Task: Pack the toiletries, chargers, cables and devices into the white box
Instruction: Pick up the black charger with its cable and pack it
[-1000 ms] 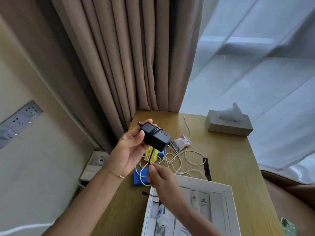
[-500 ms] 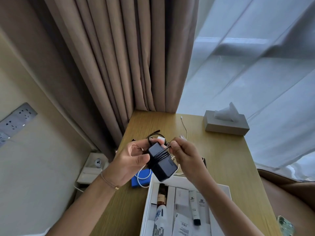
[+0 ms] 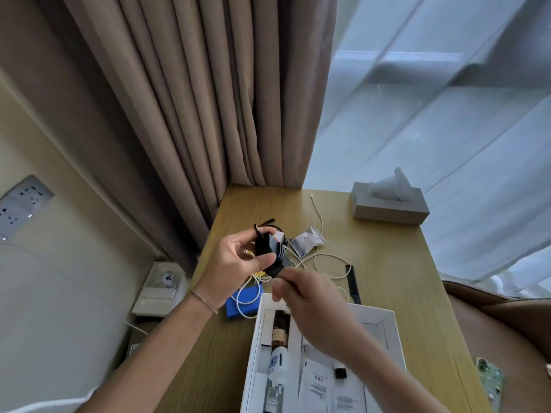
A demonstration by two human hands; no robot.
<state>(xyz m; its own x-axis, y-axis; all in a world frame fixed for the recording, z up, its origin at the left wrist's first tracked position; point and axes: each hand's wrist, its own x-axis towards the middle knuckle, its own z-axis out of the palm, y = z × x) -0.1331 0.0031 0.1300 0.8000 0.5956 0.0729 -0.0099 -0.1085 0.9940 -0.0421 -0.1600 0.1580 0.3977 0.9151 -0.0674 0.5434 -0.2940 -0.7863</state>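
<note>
Black charger brick point(image 3: 269, 255), its own cord wound round the body, sits raised above the middle of the worktop point(image 3: 396, 281) in my left hand point(image 3: 235, 265). I hold it clear of the surface so the cord can pass freely around it. Thumb and curled fingers point(image 3: 264, 259) clasp the brick's near face and sides; the loose tail of the cord point(image 3: 265, 223) sticks out past the far end.

My right hand point(image 3: 310, 299) meets the brick's lower corner, fingers drawn narrow as if pinching the cord; motion blur hides the actual contact, so I cannot tell whether anything lies between them. I judge the step as finishing the wrap before stowing.

White box point(image 3: 384, 318) lies open at the worktop's near edge, directly under the right forearm, so the drop is short. Inside it a brown bottle point(image 3: 280, 329) and a white bottle point(image 3: 278, 368) lie end to end along the left compartment, with paper sachets beside them.

Still unpacked near the worktop's centre: a tangled white cable point(image 3: 320, 260), a blue case point(image 3: 243, 301) under its loops, a crumpled packet point(image 3: 307, 241), and a black comb point(image 3: 353, 283). A tissue box point(image 3: 390, 210) stands at the far right corner.
</note>
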